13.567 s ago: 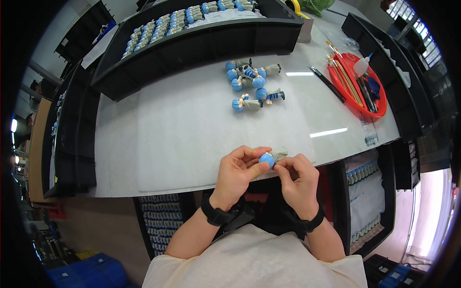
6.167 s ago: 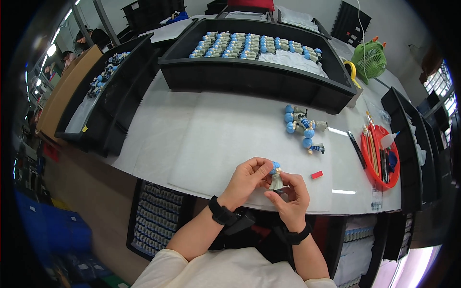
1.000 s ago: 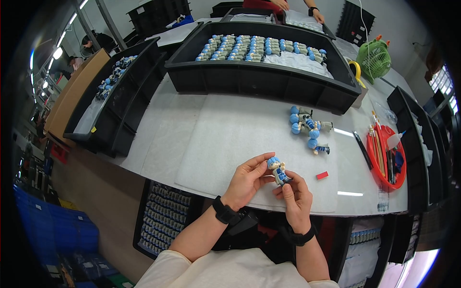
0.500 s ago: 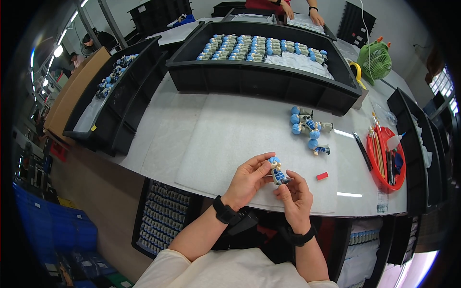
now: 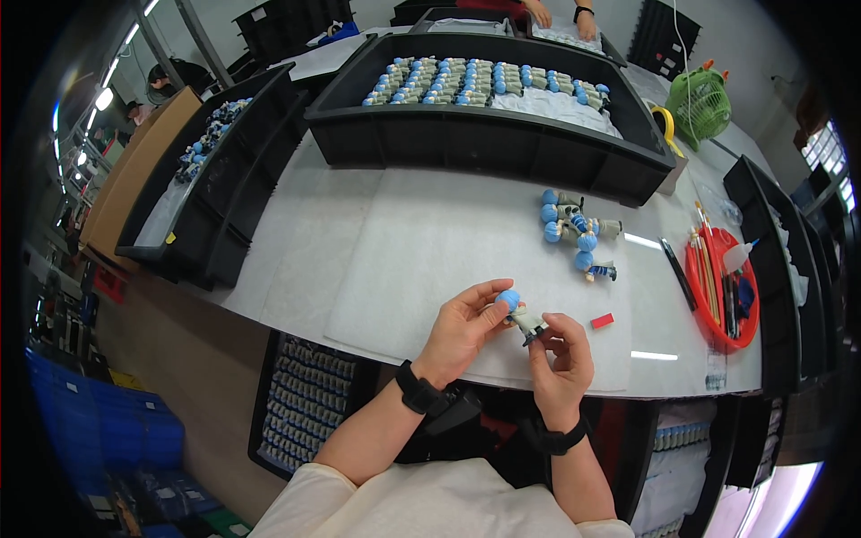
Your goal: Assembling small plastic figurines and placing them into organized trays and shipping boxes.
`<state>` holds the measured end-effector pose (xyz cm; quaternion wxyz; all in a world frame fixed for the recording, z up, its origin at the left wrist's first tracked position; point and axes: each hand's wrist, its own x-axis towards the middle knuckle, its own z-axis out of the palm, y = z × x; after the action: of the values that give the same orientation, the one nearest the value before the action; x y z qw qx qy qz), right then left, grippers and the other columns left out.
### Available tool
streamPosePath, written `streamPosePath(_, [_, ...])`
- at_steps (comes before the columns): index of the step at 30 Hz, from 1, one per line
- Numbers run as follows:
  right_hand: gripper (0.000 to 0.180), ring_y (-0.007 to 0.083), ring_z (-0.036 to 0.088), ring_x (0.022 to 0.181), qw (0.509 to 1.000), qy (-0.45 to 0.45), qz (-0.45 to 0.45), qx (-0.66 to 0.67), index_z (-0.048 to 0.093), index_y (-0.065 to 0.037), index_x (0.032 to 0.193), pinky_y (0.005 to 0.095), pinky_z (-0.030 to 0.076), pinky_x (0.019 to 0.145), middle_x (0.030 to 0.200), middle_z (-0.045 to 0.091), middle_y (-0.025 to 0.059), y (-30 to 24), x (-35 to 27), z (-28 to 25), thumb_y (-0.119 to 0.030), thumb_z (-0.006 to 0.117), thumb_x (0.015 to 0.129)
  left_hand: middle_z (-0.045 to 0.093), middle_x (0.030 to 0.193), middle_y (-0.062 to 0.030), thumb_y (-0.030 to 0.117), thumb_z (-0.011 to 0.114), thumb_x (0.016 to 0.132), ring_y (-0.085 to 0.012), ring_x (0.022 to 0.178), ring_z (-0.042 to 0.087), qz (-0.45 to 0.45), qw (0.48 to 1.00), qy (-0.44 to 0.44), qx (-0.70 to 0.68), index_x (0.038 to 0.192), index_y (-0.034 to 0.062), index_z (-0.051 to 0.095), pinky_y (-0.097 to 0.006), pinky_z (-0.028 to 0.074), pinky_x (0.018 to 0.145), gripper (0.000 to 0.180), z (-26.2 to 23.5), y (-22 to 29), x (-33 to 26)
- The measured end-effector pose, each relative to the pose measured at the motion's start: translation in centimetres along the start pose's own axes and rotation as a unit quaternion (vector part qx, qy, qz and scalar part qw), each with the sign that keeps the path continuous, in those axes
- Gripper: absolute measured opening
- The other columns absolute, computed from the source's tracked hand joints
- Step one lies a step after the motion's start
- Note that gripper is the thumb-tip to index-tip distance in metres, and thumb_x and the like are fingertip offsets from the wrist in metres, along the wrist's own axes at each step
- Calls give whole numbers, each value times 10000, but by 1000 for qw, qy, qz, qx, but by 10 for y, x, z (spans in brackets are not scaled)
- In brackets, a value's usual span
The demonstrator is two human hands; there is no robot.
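Between my two hands, just above the near edge of the white table, is a small blue-haired figurine [image 5: 527, 320] with a pale grey-green back. My left hand [image 5: 468, 330] pinches it at the head between thumb and fingers. At its dark feet, my right hand [image 5: 563, 357] grips with thumb and fingertips. Several more blue-haired figurines [image 5: 578, 231] lie in a loose cluster beyond my right hand. A small red block [image 5: 602, 320] rests on the white foam sheet [image 5: 421, 260] close by that hand.
At the back, a big black tray [image 5: 484, 143] holds rows of figurines; another black tray [image 5: 211, 202] stands left. Right are a red basket [image 5: 752, 323] of brushes and pens, a black pen [image 5: 677, 276] and a green fan [image 5: 698, 108]. Across the table, another person's hands [image 5: 585, 25] work.
The figurine has been turned between my hands, from its blue-patterned front to its pale back. My right hand has shifted slightly up and right, around its feet.
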<state>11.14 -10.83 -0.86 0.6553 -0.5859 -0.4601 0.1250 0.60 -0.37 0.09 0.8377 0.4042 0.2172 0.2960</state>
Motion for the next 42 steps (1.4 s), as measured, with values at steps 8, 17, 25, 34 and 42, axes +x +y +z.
streamPosePath(8, [357, 114, 543, 759, 997, 11, 67, 49, 488, 10, 1068, 218, 467, 649, 999, 521, 95, 0, -2, 1, 79, 593, 733, 531, 1101, -117, 76, 472, 875, -186, 1020, 522, 14, 999, -5, -28, 1164, 30, 462, -315, 432, 873, 292, 0, 1, -1])
streamPosePath(17, [313, 103, 540, 764, 993, 8, 100, 65, 490, 19, 1080, 211, 456, 668, 915, 554, 82, -4, -2, 2, -29, 603, 792, 532, 1084, -147, 97, 360, 920, -199, 938, 571, -23, 998, -17, -61, 1177, -6, 428, -276, 493, 806, 284, 2, 4, -1])
streamPosePath(25, [309, 103, 539, 765, 990, 1, 122, 67, 489, 25, 1086, 210, 455, 665, 913, 555, 84, -6, -2, 2, -30, 591, 799, 537, 1076, -142, 97, 362, 920, -190, 935, 573, -31, 998, -10, -59, 1172, -6, 431, -273, 502, 797, 281, 1, 4, -1])
streamPosePath(34, [362, 92, 534, 743, 991, -23, 114, 68, 490, 29, 1085, 200, 447, 648, 873, 552, 69, -6, -1, 2, -72, 641, 771, 557, 1048, -75, 103, 472, 882, -154, 981, 526, 1, 1000, -8, -18, 1159, 23, 465, -307, 462, 832, 288, 1, 1, -1])
streamPosePath(42, [369, 95, 533, 738, 992, -16, 111, 54, 499, 26, 1075, 199, 447, 641, 886, 551, 75, -6, -1, 2, -79, 657, 758, 547, 1105, -94, 113, 442, 895, -161, 941, 548, -16, 998, -15, -66, 1169, 29, 480, -309, 460, 830, 289, -2, 0, 0])
